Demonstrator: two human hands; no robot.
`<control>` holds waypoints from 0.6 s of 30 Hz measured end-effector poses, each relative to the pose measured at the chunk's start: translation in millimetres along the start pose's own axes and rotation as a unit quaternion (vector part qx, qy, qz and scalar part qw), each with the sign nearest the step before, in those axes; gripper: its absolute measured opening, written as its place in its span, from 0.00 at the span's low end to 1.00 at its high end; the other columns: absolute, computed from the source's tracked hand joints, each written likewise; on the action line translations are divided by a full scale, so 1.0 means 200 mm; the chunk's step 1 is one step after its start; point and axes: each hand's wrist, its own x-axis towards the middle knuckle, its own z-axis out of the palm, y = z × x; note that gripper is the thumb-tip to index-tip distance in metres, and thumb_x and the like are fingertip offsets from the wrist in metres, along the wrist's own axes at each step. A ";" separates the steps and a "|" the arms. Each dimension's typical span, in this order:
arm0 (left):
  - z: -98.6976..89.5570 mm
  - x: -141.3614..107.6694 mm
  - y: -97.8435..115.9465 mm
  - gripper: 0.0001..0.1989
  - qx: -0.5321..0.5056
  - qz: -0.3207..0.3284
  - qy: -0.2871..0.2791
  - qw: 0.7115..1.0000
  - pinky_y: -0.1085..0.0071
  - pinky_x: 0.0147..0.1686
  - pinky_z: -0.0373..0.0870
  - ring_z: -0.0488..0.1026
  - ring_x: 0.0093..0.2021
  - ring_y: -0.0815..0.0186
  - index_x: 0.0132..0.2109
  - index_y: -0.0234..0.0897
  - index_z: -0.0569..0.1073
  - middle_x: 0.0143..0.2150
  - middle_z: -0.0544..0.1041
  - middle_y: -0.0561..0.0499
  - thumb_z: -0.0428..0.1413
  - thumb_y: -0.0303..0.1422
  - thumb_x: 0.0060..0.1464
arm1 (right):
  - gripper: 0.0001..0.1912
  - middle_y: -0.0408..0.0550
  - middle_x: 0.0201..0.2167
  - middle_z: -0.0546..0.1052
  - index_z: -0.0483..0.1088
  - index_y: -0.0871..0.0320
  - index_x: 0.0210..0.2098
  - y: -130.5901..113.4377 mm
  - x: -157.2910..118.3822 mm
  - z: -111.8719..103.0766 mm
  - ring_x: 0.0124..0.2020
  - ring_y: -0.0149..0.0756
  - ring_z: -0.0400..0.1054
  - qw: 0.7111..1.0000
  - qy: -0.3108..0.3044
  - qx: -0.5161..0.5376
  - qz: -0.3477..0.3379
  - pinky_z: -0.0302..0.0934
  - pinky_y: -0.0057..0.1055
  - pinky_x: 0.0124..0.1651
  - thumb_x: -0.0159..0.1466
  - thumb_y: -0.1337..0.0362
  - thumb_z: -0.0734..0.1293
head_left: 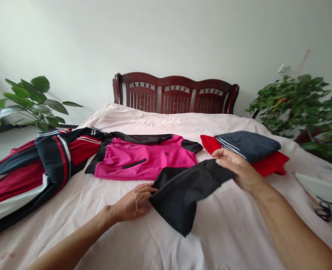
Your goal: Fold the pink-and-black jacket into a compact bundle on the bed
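A pink and black jacket point(151, 159) lies spread on the bed, a small dark logo and a black pocket strip on its pink part. Its black sleeve point(179, 195) stretches toward me, partly lifted. My right hand point(235, 167) is closed on one end of this sleeve, thumb and fingers pinching the cloth. At the sleeve's other end, beside the jacket's lower edge, my left hand point(134, 202) has its fingers closed on the black cloth. Its fingertips are partly hidden by the fabric.
Dark blue and red striped clothes point(53, 157) lie on the left. Folded navy clothing point(247, 144) rests on red clothing point(271, 163) at right. Black-handled scissors point(325, 209) lie near the right edge. A wooden headboard point(175, 93) stands behind the pale bedsheet point(104, 247), with plants on both sides.
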 end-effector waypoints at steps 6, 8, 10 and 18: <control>0.03 0.22 0.00 0.16 -0.124 -0.136 0.093 0.978 0.64 0.51 0.68 0.74 0.47 0.61 0.35 0.38 0.74 0.41 0.80 0.49 0.48 0.42 0.63 | 0.17 0.44 0.28 0.76 0.72 0.58 0.40 0.24 0.31 -0.27 0.28 0.34 0.70 0.992 0.001 -0.046 0.122 0.63 0.29 0.31 0.50 0.62 0.72; 0.05 0.27 -0.01 0.19 -0.157 -0.182 0.117 0.964 0.69 0.37 0.66 0.69 0.33 0.66 0.28 0.38 0.68 0.28 0.72 0.54 0.47 0.46 0.62 | 0.16 0.47 0.31 0.78 0.73 0.59 0.39 0.25 0.37 -0.31 0.30 0.35 0.72 0.990 -0.020 -0.054 0.126 0.65 0.30 0.33 0.51 0.63 0.72; 0.08 0.30 -0.02 0.20 -0.179 -0.225 0.150 0.946 0.72 0.29 0.59 0.61 0.27 0.69 0.26 0.39 0.61 0.24 0.61 0.57 0.46 0.47 0.61 | 0.16 0.49 0.33 0.79 0.72 0.58 0.41 0.25 0.43 -0.32 0.32 0.36 0.73 0.993 0.014 -0.028 0.110 0.67 0.31 0.35 0.53 0.65 0.72; 0.11 0.30 -0.03 0.16 -0.189 -0.283 0.155 0.927 0.72 0.28 0.52 0.59 0.27 0.68 0.30 0.38 0.66 0.25 0.60 0.58 0.48 0.45 0.57 | 0.17 0.57 0.43 0.78 0.68 0.55 0.45 0.49 0.53 -0.11 0.36 0.39 0.75 0.984 0.100 -0.041 0.139 0.71 0.36 0.34 0.65 0.49 0.63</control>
